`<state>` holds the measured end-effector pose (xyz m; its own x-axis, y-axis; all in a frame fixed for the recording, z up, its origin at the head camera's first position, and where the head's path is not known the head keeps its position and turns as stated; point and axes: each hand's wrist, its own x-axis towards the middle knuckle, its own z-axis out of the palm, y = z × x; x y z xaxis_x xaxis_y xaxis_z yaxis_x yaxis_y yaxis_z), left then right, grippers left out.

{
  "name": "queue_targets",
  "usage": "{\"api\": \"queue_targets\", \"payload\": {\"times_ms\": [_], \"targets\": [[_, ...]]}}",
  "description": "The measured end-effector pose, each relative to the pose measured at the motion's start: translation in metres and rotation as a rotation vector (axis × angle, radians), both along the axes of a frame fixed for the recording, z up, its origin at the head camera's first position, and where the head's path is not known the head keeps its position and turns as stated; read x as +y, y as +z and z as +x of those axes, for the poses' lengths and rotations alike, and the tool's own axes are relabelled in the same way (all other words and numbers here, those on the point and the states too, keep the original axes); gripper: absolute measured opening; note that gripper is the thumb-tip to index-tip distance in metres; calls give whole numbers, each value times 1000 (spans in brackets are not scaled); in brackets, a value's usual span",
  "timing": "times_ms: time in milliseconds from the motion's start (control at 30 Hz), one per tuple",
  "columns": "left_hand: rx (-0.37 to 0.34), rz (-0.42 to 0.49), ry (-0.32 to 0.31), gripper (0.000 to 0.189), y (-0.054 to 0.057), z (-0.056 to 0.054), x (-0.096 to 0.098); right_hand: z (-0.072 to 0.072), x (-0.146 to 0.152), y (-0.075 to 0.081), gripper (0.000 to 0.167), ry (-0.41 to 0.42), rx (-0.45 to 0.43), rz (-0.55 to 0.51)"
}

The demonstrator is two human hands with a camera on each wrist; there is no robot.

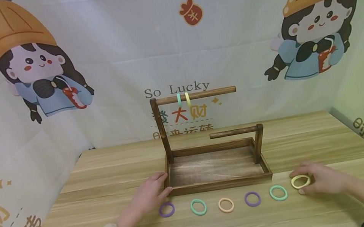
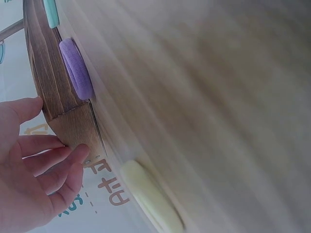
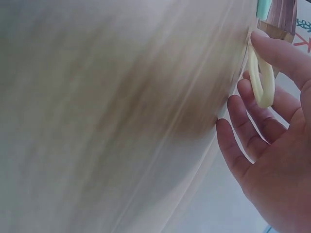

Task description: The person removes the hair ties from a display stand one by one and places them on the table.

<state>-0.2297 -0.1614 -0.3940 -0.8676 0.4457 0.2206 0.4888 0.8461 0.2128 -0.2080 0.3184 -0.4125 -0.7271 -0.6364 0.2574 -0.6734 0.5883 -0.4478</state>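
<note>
A dark wooden rack [image 1: 220,184] with a tray base and two arms stands on the table. My left hand [image 1: 149,194] holds the tray's left end, thumb at its front corner; the left wrist view shows the curled fingers against the wood. At the right, my right hand [image 1: 319,177] pinches a pale yellow ring [image 1: 300,182] between thumb and fingers; in the right wrist view this ring [image 3: 262,80] stands tilted near the table surface. A green ring [image 1: 178,100] and a yellow ring [image 1: 188,99] hang on the upper arm [image 1: 217,92].
Along the rack's front lie a purple ring [image 1: 166,209], a green ring [image 1: 198,207], an orange ring [image 1: 226,205], another purple ring [image 1: 252,199] and another green ring [image 1: 278,193]. The left wrist view also has a pale yellow ring [image 2: 150,196]. A printed cloth [image 1: 119,60] hangs behind.
</note>
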Motion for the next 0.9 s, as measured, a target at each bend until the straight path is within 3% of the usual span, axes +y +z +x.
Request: {"api": "queue_targets", "payload": {"times_ms": [300,433,533,733,900], "targets": [[6,-7,3,49,0,0,0,2,-1,1,42,6,-11,30],[6,-10,1,49,-1,-1,0,2,-1,5,43,-68,-37,42],[8,-9,2,50,-2,-1,-1,0,-3,10,42,-108,-30,16],[6,-10,-1,51,-4,-2,-2,-10,-7,23,38,-133,82,-62],[9,-10,-5,51,-4,-2,-2,-22,-12,41,37,-197,74,-86]]}}
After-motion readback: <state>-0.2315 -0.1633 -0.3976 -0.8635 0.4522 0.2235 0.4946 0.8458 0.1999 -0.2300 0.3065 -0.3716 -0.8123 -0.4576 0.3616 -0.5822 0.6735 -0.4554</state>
